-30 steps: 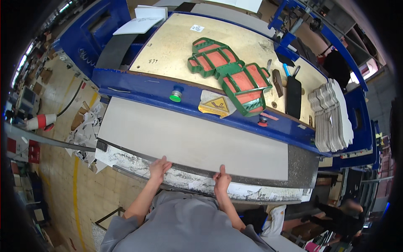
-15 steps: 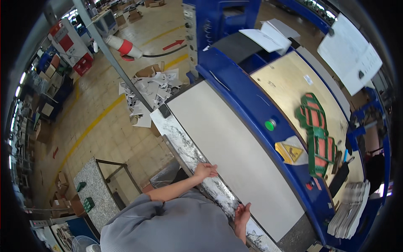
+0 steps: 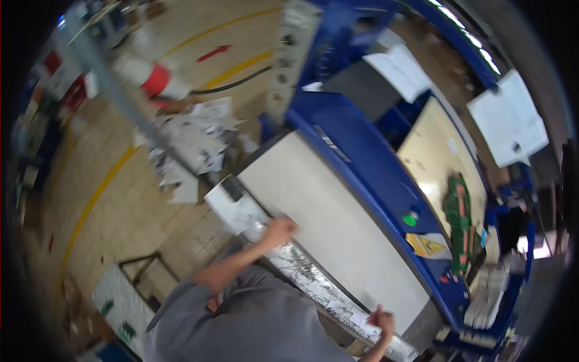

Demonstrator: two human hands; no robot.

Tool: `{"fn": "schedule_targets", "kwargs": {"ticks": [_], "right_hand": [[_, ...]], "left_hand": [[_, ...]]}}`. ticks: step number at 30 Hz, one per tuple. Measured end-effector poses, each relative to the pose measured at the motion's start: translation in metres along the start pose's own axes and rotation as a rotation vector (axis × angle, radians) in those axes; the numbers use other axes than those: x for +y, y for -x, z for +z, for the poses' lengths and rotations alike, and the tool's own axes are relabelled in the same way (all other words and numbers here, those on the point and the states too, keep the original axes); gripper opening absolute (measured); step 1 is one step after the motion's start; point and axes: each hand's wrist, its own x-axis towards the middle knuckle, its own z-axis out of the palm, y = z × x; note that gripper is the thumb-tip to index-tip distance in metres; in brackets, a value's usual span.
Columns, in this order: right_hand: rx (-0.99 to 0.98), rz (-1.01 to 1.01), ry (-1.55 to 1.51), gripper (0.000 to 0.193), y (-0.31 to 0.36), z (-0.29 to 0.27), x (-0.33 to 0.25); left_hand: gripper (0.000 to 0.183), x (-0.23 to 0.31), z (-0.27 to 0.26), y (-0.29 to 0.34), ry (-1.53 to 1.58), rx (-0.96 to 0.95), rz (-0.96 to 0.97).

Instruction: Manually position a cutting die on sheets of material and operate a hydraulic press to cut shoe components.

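Far left: tiled floor [image 3: 114, 199] w/ yellow line, then a heap of paper scraps [image 3: 190, 142] by a grey post.

Left hand [image 3: 278, 231] rests on the near left edge of the big pale sheet [image 3: 329, 226], fingers curled over the edge, seemingly gripping it (blurred, so grip not certain).

Sheet lies flat on the table [image 3: 301, 271], whose front lip is worn and speckled white; blue machine frame [image 3: 374, 175] runs along its far side.

Right hand [image 3: 381, 320] sits at the sheet's near right edge, fingers bent down onto it; can't tell if it pinches or just presses.

Beyond the frame: green button [image 3: 410, 219], yellow warning label [image 3: 426, 245], wooden die board [image 3: 443, 163] w/ green-red pattern.
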Motion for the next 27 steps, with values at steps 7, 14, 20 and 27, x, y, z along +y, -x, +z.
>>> {"fn": "schedule_targets", "kwargs": {"ticks": [7, 14, 20, 27], "right_hand": [[0.826, -0.934, -0.037, 0.024, 0.082, -0.087, -0.286], [0.105, -0.835, 0.632, 0.111, -0.005, -0.152, -0.364], [0.21, -0.817, 0.445, 0.113, -0.014, -0.154, -0.353], [1.069, -0.99, 0.875, 0.105, 0.092, -0.053, -0.354]], "left_hand": [[0.073, -0.055, -0.147, -0.07, -0.947, 0.335, -0.022], [0.068, 0.003, -0.144, -0.089, -0.807, 0.263, -0.241], [0.058, -0.01, -0.137, -0.09, -0.711, 0.326, -0.2], [0.046, -0.025, -0.144, -0.083, -0.449, 0.435, -0.181]]}}
